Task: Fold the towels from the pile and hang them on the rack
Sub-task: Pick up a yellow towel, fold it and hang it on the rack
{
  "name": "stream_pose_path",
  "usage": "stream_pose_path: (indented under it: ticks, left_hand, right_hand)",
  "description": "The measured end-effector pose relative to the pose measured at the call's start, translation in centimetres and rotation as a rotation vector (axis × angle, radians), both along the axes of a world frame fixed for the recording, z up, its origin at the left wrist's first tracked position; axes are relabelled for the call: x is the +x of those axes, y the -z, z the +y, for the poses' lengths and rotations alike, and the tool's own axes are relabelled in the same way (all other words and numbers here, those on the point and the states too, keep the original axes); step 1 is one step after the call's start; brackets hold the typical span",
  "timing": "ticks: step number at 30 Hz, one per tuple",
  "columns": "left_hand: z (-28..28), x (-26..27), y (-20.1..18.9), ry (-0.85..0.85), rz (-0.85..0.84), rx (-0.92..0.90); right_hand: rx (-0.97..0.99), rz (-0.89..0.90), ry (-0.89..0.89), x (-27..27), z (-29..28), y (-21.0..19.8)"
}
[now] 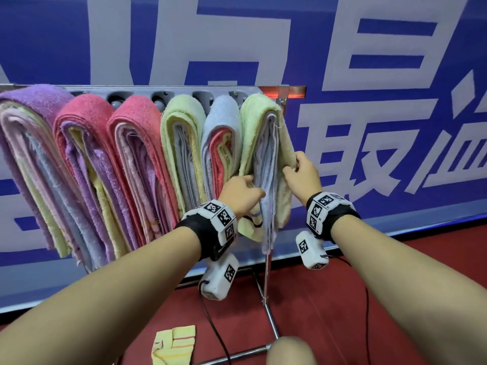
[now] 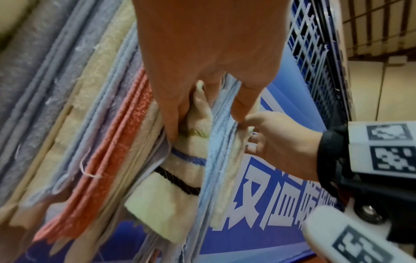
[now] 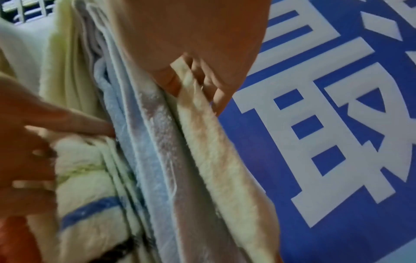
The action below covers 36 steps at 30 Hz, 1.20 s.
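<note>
The rack (image 1: 292,91) carries several folded stacks of towels side by side. The rightmost stack has a pale green towel (image 1: 259,119) draped over light blue layers (image 1: 268,164). My left hand (image 1: 253,187) grips its near flap together with the blue layers, fingers on one side and thumb on the other (image 2: 209,113). My right hand (image 1: 291,164) pinches the towel's far flap (image 3: 202,124) between thumb and fingers (image 3: 193,83). The two hands sit level, on either side of the stack's lower half.
A yellow striped towel (image 1: 175,346) lies on the red floor below. The rack's metal leg (image 1: 267,275) and black cables (image 1: 210,320) run down between my arms. A blue banner wall (image 1: 369,75) stands right behind the rack. My knee (image 1: 292,351) shows at the bottom.
</note>
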<state>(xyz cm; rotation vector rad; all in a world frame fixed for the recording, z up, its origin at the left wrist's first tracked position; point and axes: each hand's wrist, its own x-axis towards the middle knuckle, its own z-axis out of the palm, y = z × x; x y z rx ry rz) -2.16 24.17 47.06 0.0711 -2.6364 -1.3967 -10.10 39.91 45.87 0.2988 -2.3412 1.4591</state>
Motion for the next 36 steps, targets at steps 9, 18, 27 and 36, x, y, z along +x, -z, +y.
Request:
stream_pose_path:
  ticks: [9,18,27,36]
  left_hand:
    - [1.7,0.0,2.7,0.210,-0.278,0.047]
    - [0.4,0.8,3.0,0.241,-0.269,-0.253]
    - [-2.6,1.7,2.2,0.153,-0.012,-1.013]
    - [-6.7,4.7,7.3,0.374,-0.152,-0.396]
  right_hand:
    - [0.353,-0.215,0.003,0.3,1.4,2.3]
    - [-0.022,-0.221,-0.168,3.5,-3.8,1.9]
    - [0.115,-0.066,0.109,1.6,-5.7,2.6]
    - [0.420,-0.550,0.014,4.0,-6.4,11.5]
